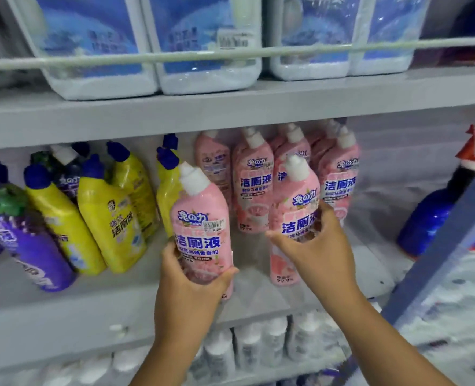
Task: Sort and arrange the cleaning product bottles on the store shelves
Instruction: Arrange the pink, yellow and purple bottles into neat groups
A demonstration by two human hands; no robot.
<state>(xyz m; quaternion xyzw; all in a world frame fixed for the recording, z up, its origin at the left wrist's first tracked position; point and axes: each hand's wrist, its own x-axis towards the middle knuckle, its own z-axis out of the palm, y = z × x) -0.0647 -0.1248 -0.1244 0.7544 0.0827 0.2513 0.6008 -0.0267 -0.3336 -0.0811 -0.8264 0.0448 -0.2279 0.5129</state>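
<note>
My left hand (194, 277) grips the lower body of a pink bottle with a white cap (200, 215), held at the front of the middle shelf (63, 310). My right hand (314, 246) curls round the waist of a second pink bottle (294, 199) that stands on the shelf. Behind them several more pink bottles (253, 179) stand in rows. Yellow bottles with blue caps (105, 218) fill the shelf to the left, and purple bottles (27, 240) stand at the far left.
Large clear tubs with blue labels (202, 51) sit on the upper shelf behind a rail. A dark blue spray bottle (431, 218) stands at the right, beside a blue upright post (439, 252). White bottles (258, 346) line the lower shelf.
</note>
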